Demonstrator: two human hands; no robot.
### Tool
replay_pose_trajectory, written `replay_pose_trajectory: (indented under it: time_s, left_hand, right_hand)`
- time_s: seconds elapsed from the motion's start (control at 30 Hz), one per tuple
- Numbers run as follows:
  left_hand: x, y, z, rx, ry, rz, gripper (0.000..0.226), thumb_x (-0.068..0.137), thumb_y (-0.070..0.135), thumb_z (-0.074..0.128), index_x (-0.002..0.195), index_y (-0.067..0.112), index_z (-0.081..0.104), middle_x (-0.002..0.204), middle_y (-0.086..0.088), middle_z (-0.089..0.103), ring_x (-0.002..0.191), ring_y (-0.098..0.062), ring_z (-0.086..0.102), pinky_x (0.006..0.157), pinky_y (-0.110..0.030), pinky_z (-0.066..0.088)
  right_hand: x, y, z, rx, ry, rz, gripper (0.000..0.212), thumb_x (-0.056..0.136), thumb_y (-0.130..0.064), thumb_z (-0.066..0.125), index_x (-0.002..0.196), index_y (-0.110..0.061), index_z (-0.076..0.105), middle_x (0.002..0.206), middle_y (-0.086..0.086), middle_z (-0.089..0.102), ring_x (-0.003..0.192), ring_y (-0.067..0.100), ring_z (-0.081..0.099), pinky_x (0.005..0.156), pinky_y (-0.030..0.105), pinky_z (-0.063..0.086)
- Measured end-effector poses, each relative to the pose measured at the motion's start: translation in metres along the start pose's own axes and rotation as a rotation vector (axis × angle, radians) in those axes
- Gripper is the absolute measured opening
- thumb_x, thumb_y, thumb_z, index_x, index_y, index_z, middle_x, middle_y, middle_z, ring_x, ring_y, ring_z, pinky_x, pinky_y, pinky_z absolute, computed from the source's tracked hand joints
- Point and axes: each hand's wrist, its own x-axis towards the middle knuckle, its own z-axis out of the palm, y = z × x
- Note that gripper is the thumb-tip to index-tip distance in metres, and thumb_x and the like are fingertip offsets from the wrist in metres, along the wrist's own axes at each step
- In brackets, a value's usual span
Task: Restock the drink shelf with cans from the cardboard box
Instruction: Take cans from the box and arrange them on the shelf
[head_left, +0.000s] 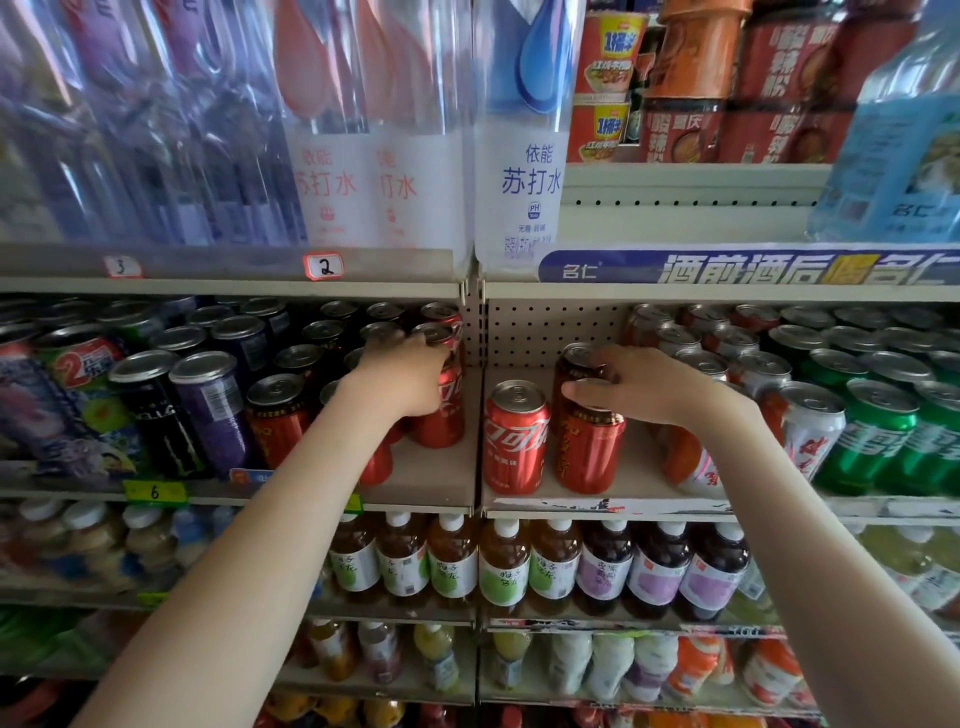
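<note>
Right now our left hand (410, 379) grips a red cola can (448, 415), fingers curled round its upper part. The can stands upright at the far right end of the left bay, among other cans. Our right hand (641, 384) is clamped over the rim of a red herbal-tea can (587, 452), thumb on the near side and fingers over the top. That can stands upright on the drink shelf (644, 470) in the right bay, with a like can just behind it. Just to its left a lone cola can (517, 439) stands near the shelf's front edge, close to the other but not clearly touching it.

Behind these cans we see the pale perforated back panel (545, 327). Further right stand white-and-red cans (813, 431), then rows of green cans (883, 436). To the left are dark and purple tall cans (208, 410).

Above, large soda-water bottles (524, 156) crowd the upper shelf, with instant noodle cups (613, 57) behind them to the right. A blue banner strip (753, 267) runs along that shelf's edge. Below, tea bottles (452, 566) with white caps line the next shelf down.
</note>
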Motion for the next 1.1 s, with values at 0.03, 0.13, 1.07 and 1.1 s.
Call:
replay_pose_trajectory:
  time_s: [0.03,0.13,1.07,1.1]
  left_hand:
    - [0.000,0.000,0.002,0.003,-0.024,-0.018,0.053,0.086,0.031,0.057,0.136,0.021,0.041,0.136,-0.009,0.045,0.124,-0.033,0.045,0.098,-0.045,0.042]
    - [0.005,0.002,0.009,-0.061,0.001,-0.062,0.059,0.085,0.030,0.061,0.138,0.017,0.037,0.138,-0.012,0.043,0.122,-0.035,0.048,0.094,-0.045,0.047]
    - [0.055,0.025,0.013,-0.324,0.028,0.118,0.015,0.075,0.030,0.068,0.082,0.018,0.063,0.086,-0.002,0.064,0.078,-0.019,0.061,0.067,-0.030,0.052]
    - [0.059,0.026,0.013,-0.354,0.028,0.163,0.011,0.077,0.029,0.067,0.082,0.020,0.063,0.085,0.001,0.063,0.079,-0.016,0.060,0.066,-0.028,0.049]
  right_hand:
    - [0.003,0.000,0.001,-0.008,0.036,0.007,0.069,0.084,-0.062,0.051,0.140,-0.022,0.041,0.138,0.009,0.050,0.122,0.028,0.050,0.086,0.031,0.041]
    - [0.011,-0.005,0.002,0.012,0.187,0.028,0.053,0.090,-0.048,0.052,0.127,-0.011,0.047,0.131,0.014,0.049,0.120,0.030,0.048,0.081,0.029,0.035]
    - [0.036,0.003,0.009,0.184,0.093,0.129,0.058,0.091,-0.041,0.054,0.142,-0.018,0.036,0.138,0.017,0.048,0.119,0.032,0.051,0.080,0.027,0.039]
    - [0.036,0.004,0.009,0.186,0.097,0.125,0.058,0.091,-0.041,0.054,0.142,-0.018,0.036,0.138,0.017,0.048,0.119,0.031,0.051,0.080,0.026,0.038]
